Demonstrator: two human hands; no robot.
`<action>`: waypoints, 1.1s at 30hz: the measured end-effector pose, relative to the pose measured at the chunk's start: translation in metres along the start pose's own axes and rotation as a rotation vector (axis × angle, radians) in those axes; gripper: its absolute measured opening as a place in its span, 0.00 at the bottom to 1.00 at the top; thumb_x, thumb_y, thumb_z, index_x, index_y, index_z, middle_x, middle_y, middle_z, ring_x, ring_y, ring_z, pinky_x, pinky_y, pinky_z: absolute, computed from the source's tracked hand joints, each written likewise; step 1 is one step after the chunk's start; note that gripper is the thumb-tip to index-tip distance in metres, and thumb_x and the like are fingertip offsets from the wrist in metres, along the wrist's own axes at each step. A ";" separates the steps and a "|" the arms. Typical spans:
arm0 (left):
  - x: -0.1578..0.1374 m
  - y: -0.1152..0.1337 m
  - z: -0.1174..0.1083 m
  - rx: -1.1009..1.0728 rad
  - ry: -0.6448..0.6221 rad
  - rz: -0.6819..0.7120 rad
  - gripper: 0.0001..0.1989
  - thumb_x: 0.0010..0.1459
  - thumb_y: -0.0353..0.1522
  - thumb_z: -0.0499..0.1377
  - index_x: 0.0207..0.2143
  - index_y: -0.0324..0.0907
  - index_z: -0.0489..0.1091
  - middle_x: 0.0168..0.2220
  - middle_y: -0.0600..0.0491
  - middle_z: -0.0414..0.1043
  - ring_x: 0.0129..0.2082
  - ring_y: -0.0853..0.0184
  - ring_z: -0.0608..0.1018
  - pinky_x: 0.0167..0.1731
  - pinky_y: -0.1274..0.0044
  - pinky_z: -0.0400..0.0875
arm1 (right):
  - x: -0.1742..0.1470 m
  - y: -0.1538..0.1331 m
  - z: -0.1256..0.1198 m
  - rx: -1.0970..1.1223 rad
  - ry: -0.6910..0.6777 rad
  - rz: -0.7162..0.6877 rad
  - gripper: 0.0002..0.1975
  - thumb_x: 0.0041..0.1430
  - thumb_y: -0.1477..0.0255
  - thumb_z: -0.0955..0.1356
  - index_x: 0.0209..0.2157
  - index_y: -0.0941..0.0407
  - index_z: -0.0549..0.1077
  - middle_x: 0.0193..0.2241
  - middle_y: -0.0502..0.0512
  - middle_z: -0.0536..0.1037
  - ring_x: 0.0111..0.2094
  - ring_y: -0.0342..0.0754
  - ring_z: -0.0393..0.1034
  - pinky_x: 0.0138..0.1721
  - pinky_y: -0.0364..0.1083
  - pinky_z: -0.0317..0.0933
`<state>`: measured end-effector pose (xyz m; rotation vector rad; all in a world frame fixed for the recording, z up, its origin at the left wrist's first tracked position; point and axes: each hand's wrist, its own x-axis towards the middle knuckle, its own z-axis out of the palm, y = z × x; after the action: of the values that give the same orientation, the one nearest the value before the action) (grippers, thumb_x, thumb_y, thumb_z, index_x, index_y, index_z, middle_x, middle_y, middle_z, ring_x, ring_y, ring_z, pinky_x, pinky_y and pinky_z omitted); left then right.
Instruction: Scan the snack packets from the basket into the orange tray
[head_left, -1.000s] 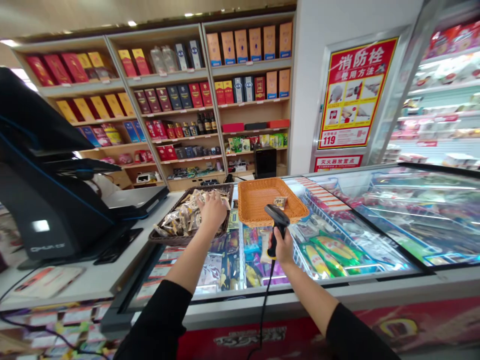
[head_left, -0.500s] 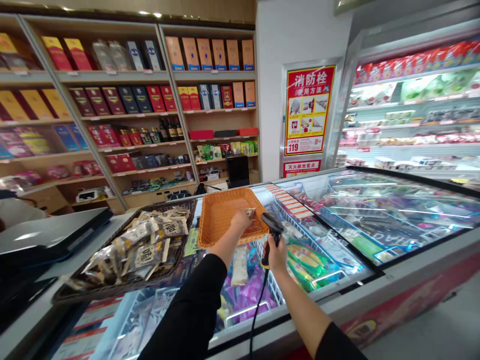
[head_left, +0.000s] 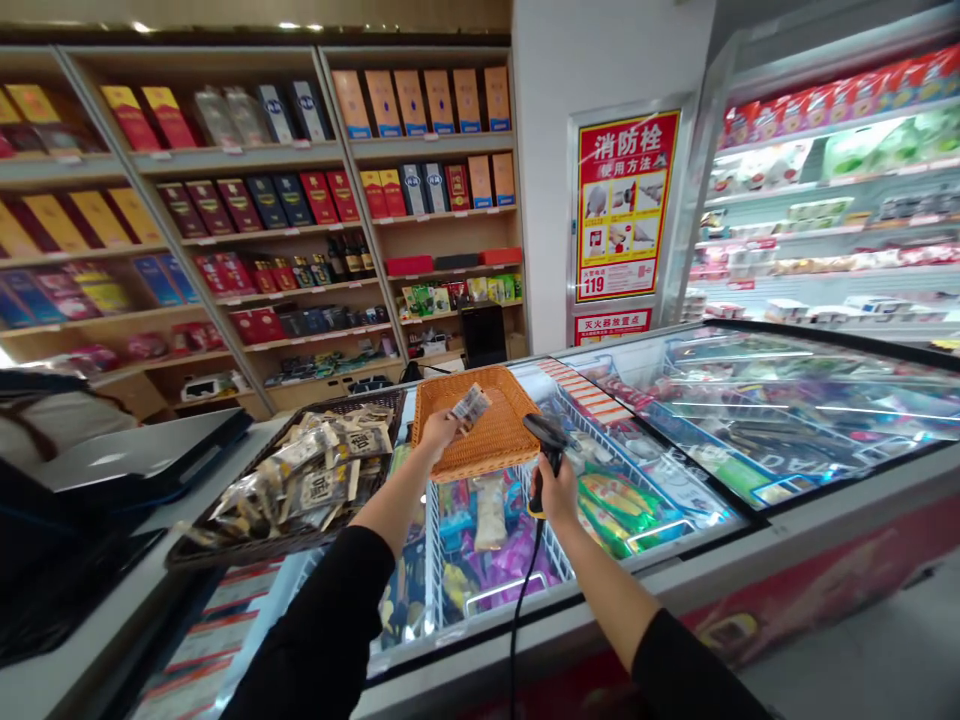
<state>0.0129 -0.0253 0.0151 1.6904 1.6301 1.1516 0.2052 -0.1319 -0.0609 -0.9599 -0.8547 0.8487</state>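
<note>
Left grip (head_left: 437,434): you are pinching the near-left end of a small wrapped packet (head_left: 472,408), and that hand is holding nothing else that shows.
Right grip (head_left: 559,490): you are wrapping it around the handle of a black scanner (head_left: 546,432); whether you are pressing a trigger, I cannot tell.
Packet: it is sticking out beyond your left grip, toward the far right, and is showing against the inside of the orange basket (head_left: 480,464); whether it is touching the wicker, the view is not making clear.
Long axis of the packet: it seems to be slanting from near left, at your left grip, to far right; its markings are looking too small to read.
Packet to scanner: the packet is standing to the left and slightly far of the scanner's head, with a gap between them.
Nearer hand: your left is holding the packet itself, while your right is staying apart, to the right and near.
Cable (head_left: 516,625): it is hanging from the scanner's handle toward you.
Dark basket (head_left: 255,548): it is sitting left of the orange basket, just beside it, carrying a heap of similar packets (head_left: 322,475).
Freezer (head_left: 675,585): its glass top is bearing the orange basket.
</note>
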 end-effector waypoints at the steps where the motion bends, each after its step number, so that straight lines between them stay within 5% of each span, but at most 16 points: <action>1: -0.006 -0.001 -0.012 -0.087 -0.007 -0.028 0.04 0.50 0.27 0.59 0.30 0.37 0.73 0.28 0.47 0.78 0.30 0.64 0.80 0.30 0.76 0.75 | -0.003 -0.001 0.003 0.003 -0.019 -0.001 0.18 0.53 0.53 0.67 0.27 0.53 0.60 0.14 0.43 0.66 0.10 0.42 0.60 0.11 0.41 0.54; 5: -0.029 -0.010 -0.054 -0.315 -0.012 -0.148 0.05 0.51 0.28 0.59 0.32 0.38 0.71 0.33 0.46 0.78 0.34 0.65 0.80 0.33 0.77 0.76 | -0.021 -0.007 0.026 0.024 -0.132 -0.020 0.17 0.54 0.54 0.66 0.29 0.53 0.61 0.15 0.43 0.66 0.11 0.42 0.59 0.12 0.42 0.54; 14: -0.056 -0.041 -0.083 0.062 0.165 0.063 0.07 0.48 0.32 0.61 0.23 0.41 0.64 0.24 0.55 0.73 0.29 0.67 0.78 0.27 0.80 0.68 | -0.079 0.000 0.093 0.137 -0.317 -0.018 0.15 0.57 0.56 0.64 0.30 0.53 0.61 0.16 0.42 0.65 0.12 0.40 0.58 0.15 0.41 0.54; 33: -0.061 -0.033 -0.080 0.277 0.089 0.167 0.08 0.48 0.29 0.62 0.21 0.40 0.65 0.22 0.57 0.69 0.27 0.70 0.72 0.27 0.81 0.61 | -0.092 0.007 0.093 0.210 -0.374 -0.023 0.15 0.59 0.57 0.64 0.29 0.53 0.61 0.18 0.44 0.67 0.14 0.40 0.59 0.17 0.41 0.54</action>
<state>-0.0669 -0.0949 0.0142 2.0070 1.7993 1.1334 0.0842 -0.1807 -0.0575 -0.6139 -1.0680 1.0947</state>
